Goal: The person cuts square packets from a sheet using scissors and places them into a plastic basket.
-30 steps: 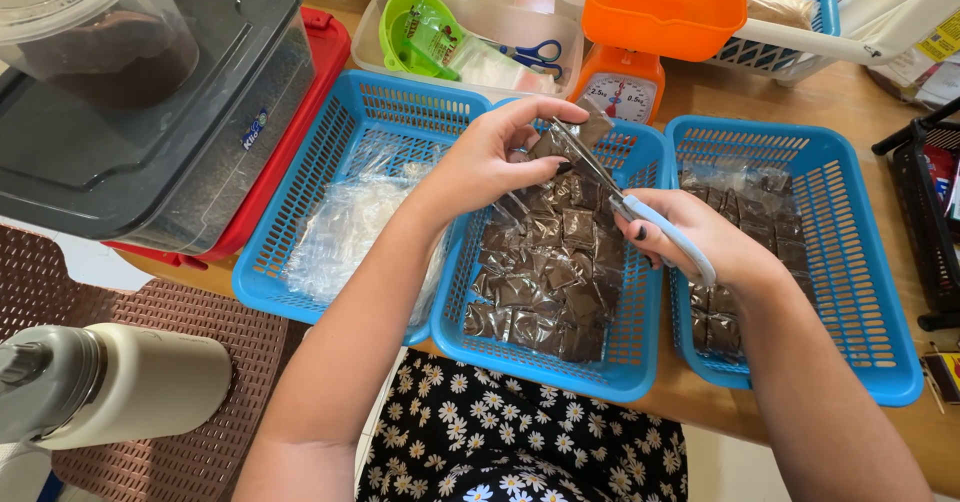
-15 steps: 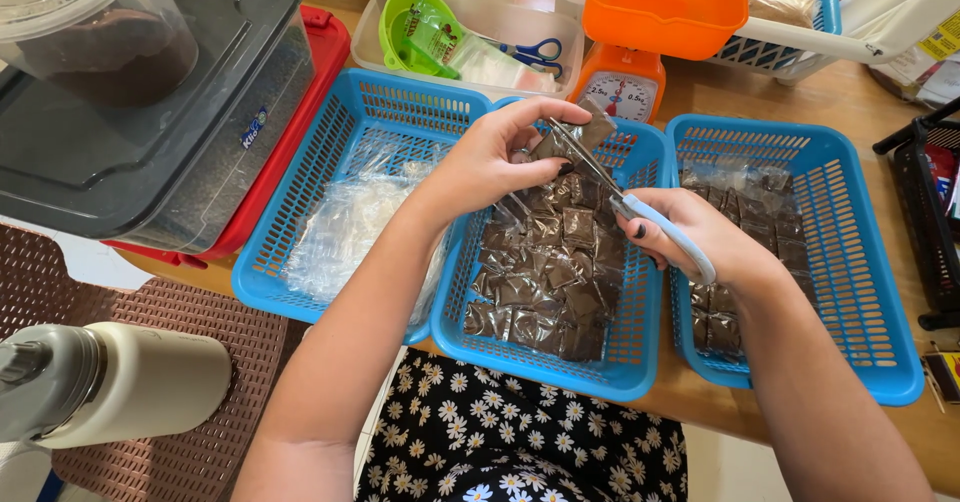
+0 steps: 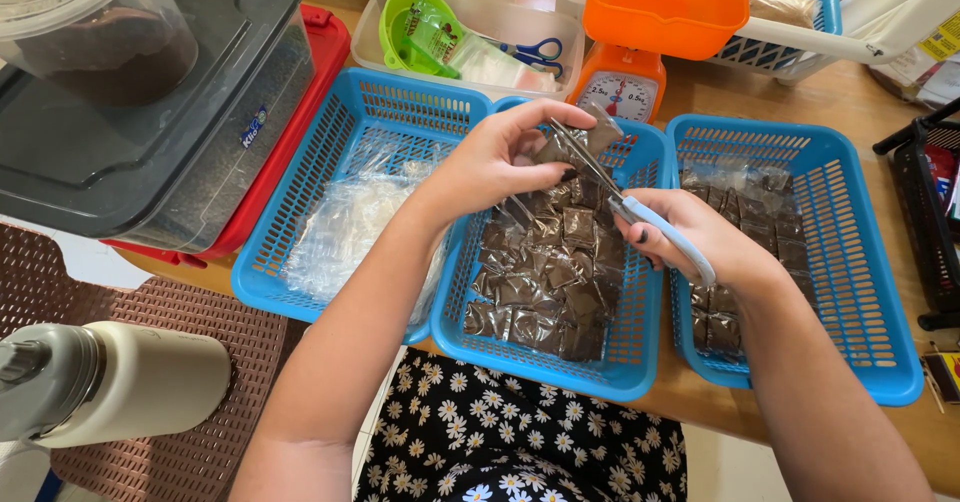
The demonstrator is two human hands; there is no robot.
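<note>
My left hand (image 3: 495,157) pinches a small clear packet of dark brown stuff (image 3: 598,134) above the middle blue basket (image 3: 560,370). My right hand (image 3: 700,237) grips light blue-handled scissors (image 3: 640,212), whose blades (image 3: 580,157) meet the packet's edge. Many similar brown packets (image 3: 545,277) lie heaped in the middle basket below both hands.
A left blue basket (image 3: 290,197) holds empty clear bags. The right blue basket (image 3: 860,262) holds more brown packets. Behind stand an orange scale (image 3: 640,37), a white tray with a green scoop (image 3: 415,32) and second scissors (image 3: 535,54), and a grey lidded bin (image 3: 150,132). A flask (image 3: 100,382) lies at lower left.
The left hand has turned the packet slightly at the scissor blades. Both hands stay in nearly the same place.
</note>
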